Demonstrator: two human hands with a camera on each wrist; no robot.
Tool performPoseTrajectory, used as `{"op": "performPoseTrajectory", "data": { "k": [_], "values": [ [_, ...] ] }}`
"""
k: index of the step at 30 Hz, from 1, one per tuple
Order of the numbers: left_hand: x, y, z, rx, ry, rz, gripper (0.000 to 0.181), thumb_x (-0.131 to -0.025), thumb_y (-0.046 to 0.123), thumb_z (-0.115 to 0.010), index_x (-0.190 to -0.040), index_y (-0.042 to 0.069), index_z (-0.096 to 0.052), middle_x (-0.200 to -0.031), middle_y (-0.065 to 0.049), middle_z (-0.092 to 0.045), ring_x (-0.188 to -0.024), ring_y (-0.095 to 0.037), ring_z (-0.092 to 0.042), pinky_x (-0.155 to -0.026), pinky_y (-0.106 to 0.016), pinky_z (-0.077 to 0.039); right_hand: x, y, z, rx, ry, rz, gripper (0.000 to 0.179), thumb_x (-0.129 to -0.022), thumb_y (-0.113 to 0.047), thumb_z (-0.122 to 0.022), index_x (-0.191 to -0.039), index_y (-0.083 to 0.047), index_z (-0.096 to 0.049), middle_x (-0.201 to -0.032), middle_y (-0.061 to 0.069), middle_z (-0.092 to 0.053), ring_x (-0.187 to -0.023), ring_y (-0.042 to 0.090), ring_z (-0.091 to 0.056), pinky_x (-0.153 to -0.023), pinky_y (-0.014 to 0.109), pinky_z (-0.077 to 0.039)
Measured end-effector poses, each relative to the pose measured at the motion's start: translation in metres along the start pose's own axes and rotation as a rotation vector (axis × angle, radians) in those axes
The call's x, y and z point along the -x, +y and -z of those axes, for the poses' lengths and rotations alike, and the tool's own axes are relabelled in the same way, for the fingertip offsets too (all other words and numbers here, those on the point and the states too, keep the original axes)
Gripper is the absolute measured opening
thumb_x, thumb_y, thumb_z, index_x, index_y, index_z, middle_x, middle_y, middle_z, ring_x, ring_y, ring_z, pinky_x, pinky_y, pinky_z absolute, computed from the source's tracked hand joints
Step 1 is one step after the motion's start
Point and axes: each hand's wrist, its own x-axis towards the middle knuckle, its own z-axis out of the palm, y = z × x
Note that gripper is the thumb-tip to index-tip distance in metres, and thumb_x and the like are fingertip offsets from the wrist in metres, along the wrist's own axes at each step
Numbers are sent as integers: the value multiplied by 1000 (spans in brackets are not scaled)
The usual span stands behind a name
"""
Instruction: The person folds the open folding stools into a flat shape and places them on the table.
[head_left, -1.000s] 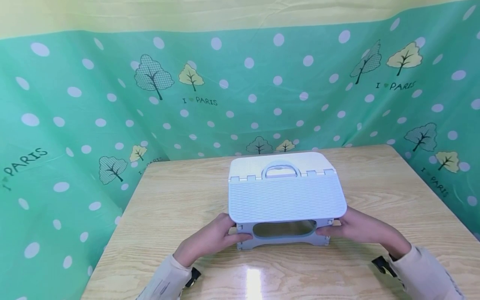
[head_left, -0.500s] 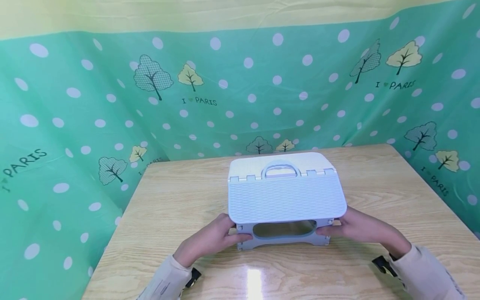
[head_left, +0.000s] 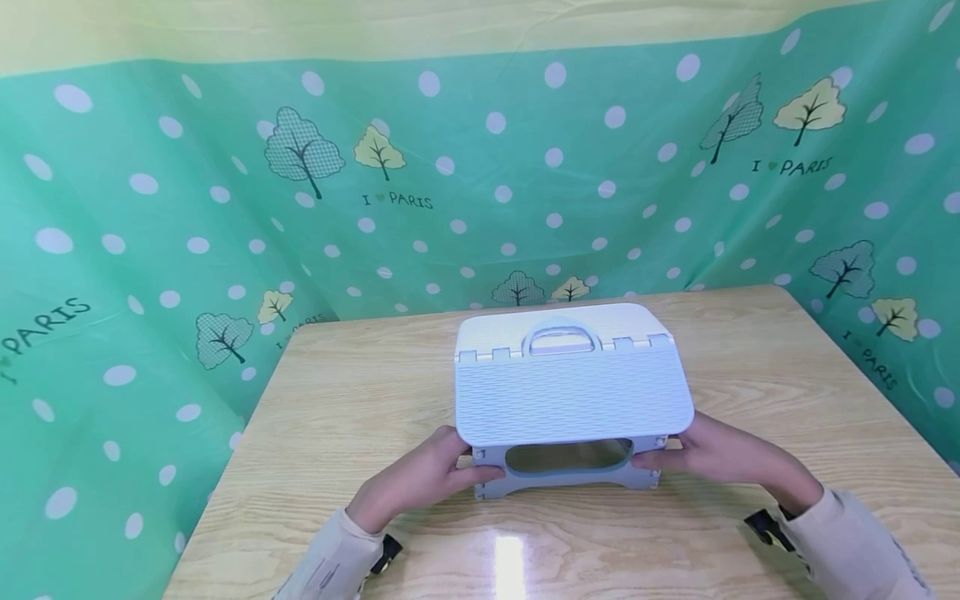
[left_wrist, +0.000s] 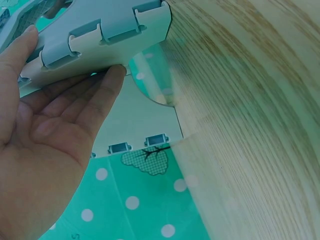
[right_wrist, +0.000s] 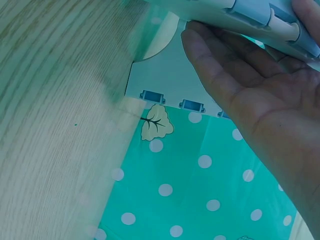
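A pale blue folding step stool [head_left: 573,396] stands upright on the table, its two-part textured top peaked slightly along the middle hinge. A carrying handle [head_left: 562,337] lies at that hinge. My left hand [head_left: 431,475] grips the stool's left side below the top, thumb across the front leg panel [head_left: 573,480]. On the opposite side my right hand [head_left: 712,450] holds it likewise, thumb by the oval opening. In the left wrist view, the left hand's fingers [left_wrist: 102,97] reach beneath a hinged panel [left_wrist: 115,27]. Curled under the stool's edge are the right hand's fingers [right_wrist: 210,60].
A wood-grain table [head_left: 360,375] lies beneath the stool. Behind and along both sides hangs a green dotted curtain [head_left: 450,192] with tree prints. Dark straps [head_left: 386,554] show at the wrists.
The head view has shifted very slightly. Both hands and the step stool keep the same place and hold.
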Motion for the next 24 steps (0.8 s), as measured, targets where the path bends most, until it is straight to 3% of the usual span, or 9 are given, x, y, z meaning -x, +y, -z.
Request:
{"op": "performPoseTrajectory", "data": {
  "k": [9, 24],
  "values": [
    [0, -2, -1, 20, -7, 10, 63, -98, 27, -64, -153, 26, -34, -144, 4, -52, -125, -12, -56, -99, -29, -51, 0, 1, 0, -4, -15, -17, 90, -91, -25, -73, -159, -27, -13, -156, 8, -26, -134, -2, -31, -101, 18, -38],
    [0, -4, -1, 21, -11, 9, 63, -99, 28, -63, -154, 26, -33, -145, 4, -52, -126, -13, -55, -99, -29, -50, 0, 4, 0, -7, -5, -27, 93, -91, -25, -74, -159, -27, -11, -157, 8, -24, -136, -4, -28, -102, 16, -37]
  ]
}}
